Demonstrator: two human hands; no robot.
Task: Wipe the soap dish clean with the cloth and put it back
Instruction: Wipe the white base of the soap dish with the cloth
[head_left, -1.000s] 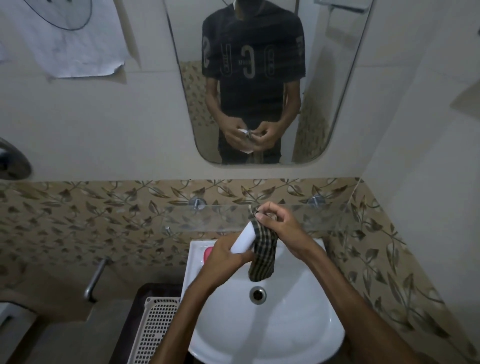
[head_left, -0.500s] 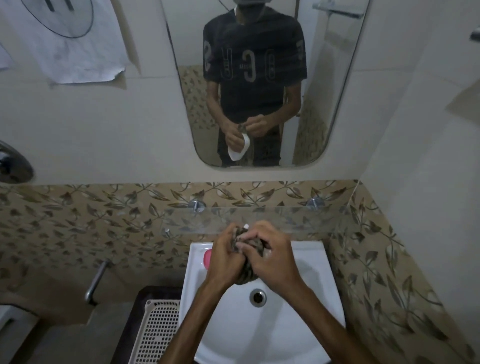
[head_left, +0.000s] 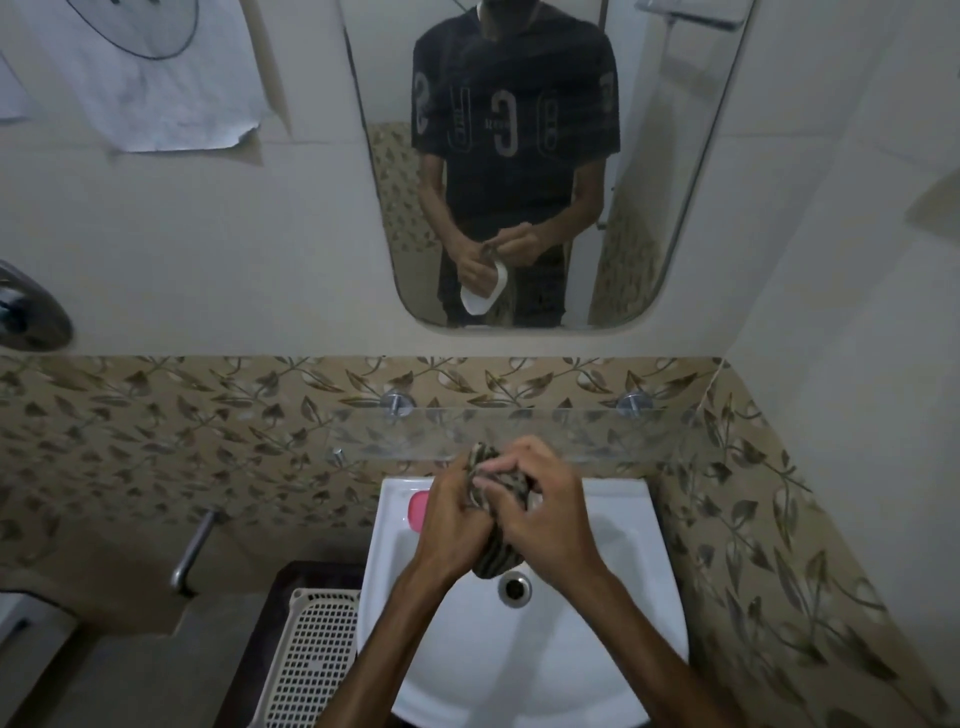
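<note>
Both hands (head_left: 506, 512) bunch striped woven cloth (head_left: 491, 558) over glossy basin (head_left: 597, 670)

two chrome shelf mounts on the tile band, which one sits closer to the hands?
The left chrome mount. It sits nearly straight above the left hand and the checked cloth. The right mount is off toward the corner wall, well past the right hand.
</note>
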